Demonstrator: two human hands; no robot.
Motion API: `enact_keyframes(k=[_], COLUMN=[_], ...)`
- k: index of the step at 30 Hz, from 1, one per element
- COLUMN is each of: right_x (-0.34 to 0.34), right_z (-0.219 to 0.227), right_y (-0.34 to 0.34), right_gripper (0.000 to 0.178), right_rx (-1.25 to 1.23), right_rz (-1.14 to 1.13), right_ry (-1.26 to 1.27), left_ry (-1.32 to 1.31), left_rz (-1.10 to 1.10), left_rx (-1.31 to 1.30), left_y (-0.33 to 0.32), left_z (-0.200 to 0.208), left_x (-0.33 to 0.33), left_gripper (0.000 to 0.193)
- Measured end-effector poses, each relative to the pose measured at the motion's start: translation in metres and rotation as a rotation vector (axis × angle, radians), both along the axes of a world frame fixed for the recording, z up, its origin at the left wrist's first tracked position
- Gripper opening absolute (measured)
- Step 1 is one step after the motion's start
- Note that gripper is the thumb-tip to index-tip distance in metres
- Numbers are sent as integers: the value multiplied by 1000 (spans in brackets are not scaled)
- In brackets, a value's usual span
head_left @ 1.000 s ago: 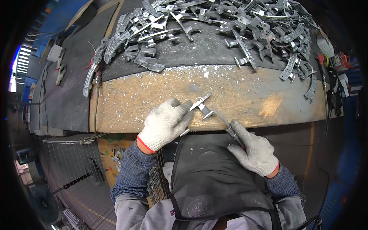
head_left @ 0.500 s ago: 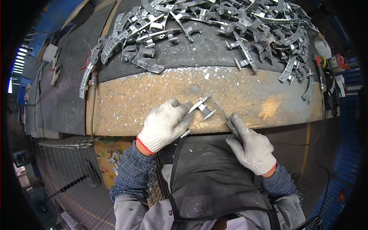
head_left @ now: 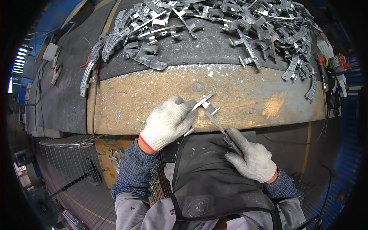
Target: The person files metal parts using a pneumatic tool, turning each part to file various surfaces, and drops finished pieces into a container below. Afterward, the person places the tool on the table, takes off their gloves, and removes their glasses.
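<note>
My left hand, in a white knit glove with a red cuff, is closed on a silver cast-metal bracket. The bracket is held tilted just above the wooden board, its crosspiece sticking out beyond my fingertips. In my gloved right hand is a file with a narrow, flat grey blade and a dark handle. Its blade points up and left, the tip at the bracket's lower arm; whether they touch I cannot tell. My right thumb lies along the handle.
Metal flakes litter the wooden board. Behind it, a big heap of similar castings lies on a dark mat. Red-handled tools lie at both sides. A wire basket and a cardboard box stand below the front edge at left.
The file has swung down and left, from beside the bracket's upper end to its lower arm. My right hand has dropped slightly. My left hand keeps its hold on the bracket.
</note>
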State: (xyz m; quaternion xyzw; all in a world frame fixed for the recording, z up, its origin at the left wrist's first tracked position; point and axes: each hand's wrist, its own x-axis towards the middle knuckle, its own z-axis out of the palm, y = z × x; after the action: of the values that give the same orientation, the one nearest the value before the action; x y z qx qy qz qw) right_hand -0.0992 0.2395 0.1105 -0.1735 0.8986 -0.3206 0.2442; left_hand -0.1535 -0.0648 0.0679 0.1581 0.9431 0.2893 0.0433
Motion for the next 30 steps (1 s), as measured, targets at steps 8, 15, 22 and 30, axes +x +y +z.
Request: enact_keyframes(k=[8,15,22,30], right_x=[-14,-8,5,1], right_z=[-10,6,5,-9], right_y=[-17,-9,3,-3], right_gripper=[77,79,80,78], right_rx=[-90,-93,46,8], right_rz=[63,37,191,233], right_ry=[21,27,-146,-105], left_ry=[-1,81,-106,-130], left_rz=[10,206,101,47], left_rx=[25,-10,-150,-142], left_y=[-2,11,5,6], left_z=[-2,1,24,27], left_x=[-1,7,-1,-6], left_gripper=[32,30,32,33])
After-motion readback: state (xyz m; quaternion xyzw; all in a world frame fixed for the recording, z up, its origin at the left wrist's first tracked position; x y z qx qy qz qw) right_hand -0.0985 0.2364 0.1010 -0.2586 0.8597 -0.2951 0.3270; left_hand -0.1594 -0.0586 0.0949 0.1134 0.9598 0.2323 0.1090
